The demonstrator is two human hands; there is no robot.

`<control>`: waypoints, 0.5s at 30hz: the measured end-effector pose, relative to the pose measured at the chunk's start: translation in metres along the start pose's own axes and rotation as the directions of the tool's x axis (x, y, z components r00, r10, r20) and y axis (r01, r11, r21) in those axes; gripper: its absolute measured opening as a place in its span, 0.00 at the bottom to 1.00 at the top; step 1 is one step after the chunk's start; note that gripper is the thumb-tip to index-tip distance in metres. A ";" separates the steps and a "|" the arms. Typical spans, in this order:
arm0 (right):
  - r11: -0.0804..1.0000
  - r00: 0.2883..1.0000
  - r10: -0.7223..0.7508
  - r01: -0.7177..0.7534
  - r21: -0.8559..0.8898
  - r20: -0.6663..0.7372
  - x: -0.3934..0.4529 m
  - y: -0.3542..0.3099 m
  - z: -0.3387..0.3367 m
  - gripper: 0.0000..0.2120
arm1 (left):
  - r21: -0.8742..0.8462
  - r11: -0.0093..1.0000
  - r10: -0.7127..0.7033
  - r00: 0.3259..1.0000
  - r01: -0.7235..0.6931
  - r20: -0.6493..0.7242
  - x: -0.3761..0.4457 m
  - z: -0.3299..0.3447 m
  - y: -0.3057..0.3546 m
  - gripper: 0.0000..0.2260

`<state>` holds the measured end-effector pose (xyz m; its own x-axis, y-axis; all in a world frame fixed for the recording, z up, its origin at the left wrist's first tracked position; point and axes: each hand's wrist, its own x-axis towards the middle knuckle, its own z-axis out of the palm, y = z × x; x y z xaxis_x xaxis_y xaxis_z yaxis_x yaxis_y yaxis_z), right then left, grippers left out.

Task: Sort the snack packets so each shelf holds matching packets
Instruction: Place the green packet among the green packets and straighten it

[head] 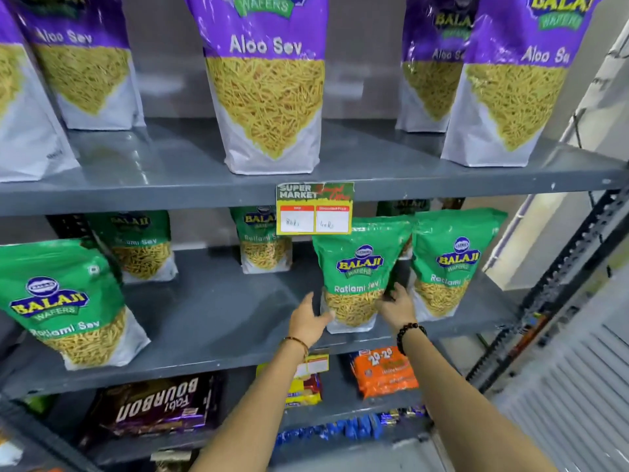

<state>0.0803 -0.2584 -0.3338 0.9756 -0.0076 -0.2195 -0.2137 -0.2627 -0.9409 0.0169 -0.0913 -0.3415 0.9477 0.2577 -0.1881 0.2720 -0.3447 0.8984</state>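
A green Ratlami Sev packet (357, 267) stands upright near the front of the middle shelf (218, 311). My left hand (309, 321) touches its lower left corner with the thumb, fingers spread. My right hand (396, 306) rests on its lower right side, fingers spread along the edge. Neither hand clearly grips it. More green Ratlami Sev packets stand at the left front (64, 301), at the back (265, 238) and at the right (449, 264). Purple Aloo Sev packets (269, 80) line the top shelf (374, 178).
A supermarket price tag (315, 208) hangs from the top shelf's front edge, just above the handled packet. The bottom shelf holds a Bourbon biscuit box (156, 407), an orange 20-20 pack (384, 371) and a yellow pack (304, 390). A slotted metal upright (558, 284) borders the right.
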 end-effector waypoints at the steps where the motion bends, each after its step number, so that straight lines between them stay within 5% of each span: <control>1: 1.000 0.999 0.011 -0.011 -0.010 0.038 0.004 0.000 -0.002 0.36 | -0.013 1.000 -0.014 1.000 0.014 0.016 0.005 0.003 -0.001 0.34; 7: 0.996 0.981 0.042 -0.056 0.072 0.187 0.025 0.008 0.000 0.36 | -0.104 0.993 -0.042 0.997 0.049 0.061 0.027 0.012 -0.006 0.29; 15: 0.983 0.936 0.042 -0.101 0.153 0.350 0.024 -0.004 0.046 0.27 | -0.173 0.985 -0.045 0.995 0.029 -0.086 0.027 -0.035 -0.030 0.22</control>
<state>0.1018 -0.2135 -0.3474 0.8865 0.3190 -0.3351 -0.3165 -0.1100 -0.9422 0.0281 -0.0427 -0.3593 0.9167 0.3499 -0.1929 0.2666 -0.1760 0.9476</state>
